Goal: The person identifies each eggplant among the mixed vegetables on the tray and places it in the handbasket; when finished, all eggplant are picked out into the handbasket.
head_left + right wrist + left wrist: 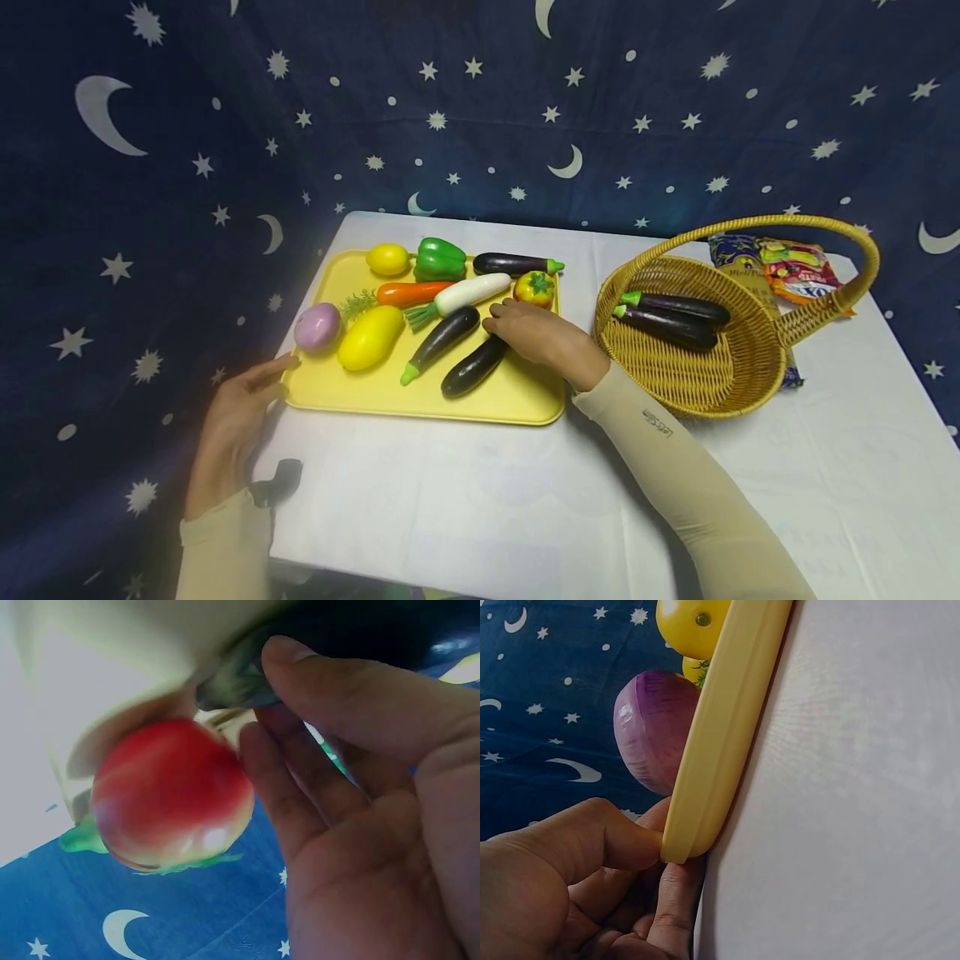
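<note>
My right hand (547, 337) pinches the stem end of an eggplant (472, 371) at the right of a yellow tray (375, 396). In the right wrist view the thumb lies on its green cap, fingers behind. Close by is a red-and-yellow tomato-like vegetable (172, 795). The left hand (232, 425) grips the tray's near left corner, thumb above and fingers below in the left wrist view. Just past that thumb lies a purple onion (656, 735). A second eggplant (442, 342) rests left of the pinched one.
Also on the tray are a lemon (387, 259), green pepper (439, 259), carrot (408, 293), white radish (472, 292), large yellow fruit (371, 337) and back eggplant (510, 264). Right of it, a handled wicker basket (663, 375) holds two eggplants (667, 325). Snack bags (798, 271) lie behind.
</note>
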Available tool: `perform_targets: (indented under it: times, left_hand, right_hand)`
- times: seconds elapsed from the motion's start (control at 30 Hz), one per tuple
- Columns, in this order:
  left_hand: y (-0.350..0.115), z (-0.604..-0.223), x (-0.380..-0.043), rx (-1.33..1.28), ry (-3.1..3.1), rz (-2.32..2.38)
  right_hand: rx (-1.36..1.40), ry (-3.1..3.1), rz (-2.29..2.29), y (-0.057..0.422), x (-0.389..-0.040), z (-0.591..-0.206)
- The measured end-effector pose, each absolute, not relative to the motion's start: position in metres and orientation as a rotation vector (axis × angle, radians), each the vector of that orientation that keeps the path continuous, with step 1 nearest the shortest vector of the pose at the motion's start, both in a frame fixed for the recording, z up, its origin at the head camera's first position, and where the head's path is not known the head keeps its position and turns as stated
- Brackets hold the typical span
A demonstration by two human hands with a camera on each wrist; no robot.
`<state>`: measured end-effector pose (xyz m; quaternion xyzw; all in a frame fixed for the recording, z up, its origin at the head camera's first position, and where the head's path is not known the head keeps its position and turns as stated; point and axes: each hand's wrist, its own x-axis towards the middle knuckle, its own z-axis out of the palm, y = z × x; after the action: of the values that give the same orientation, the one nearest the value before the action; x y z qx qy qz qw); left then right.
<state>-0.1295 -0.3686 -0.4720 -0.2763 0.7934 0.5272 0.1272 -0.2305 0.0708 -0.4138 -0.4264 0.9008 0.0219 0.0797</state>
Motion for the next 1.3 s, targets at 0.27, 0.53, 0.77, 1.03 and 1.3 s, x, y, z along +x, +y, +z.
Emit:
perform_targets:
  times: [0.27,0.53,0.77,1.03,1.3]
  left_hand:
    - [-0.369,-0.472,-0.13,-0.751,2.334,1.555]
    - [-0.365,-0.467,-0.126,-0.827,2.295,1.505]
    - [-0.366,-0.47,-0.127,-0.843,2.287,1.506]
    - [-0.37,-0.468,-0.128,-0.813,2.276,1.531]
    - [-0.371,-0.471,-0.129,-0.812,2.258,1.528]
  right_hand:
    - [-1.233,2.683,0.038,0.077,-0.221,-0.407]
    - [-1.246,2.715,-0.09,0.091,-0.204,-0.38]
    - [-1.324,2.716,-0.285,0.108,-0.193,-0.355]
    - [-1.399,2.743,-0.278,0.13,-0.177,-0.338]
    - [-1.395,2.793,-0.363,0.153,-0.159,-0.322]
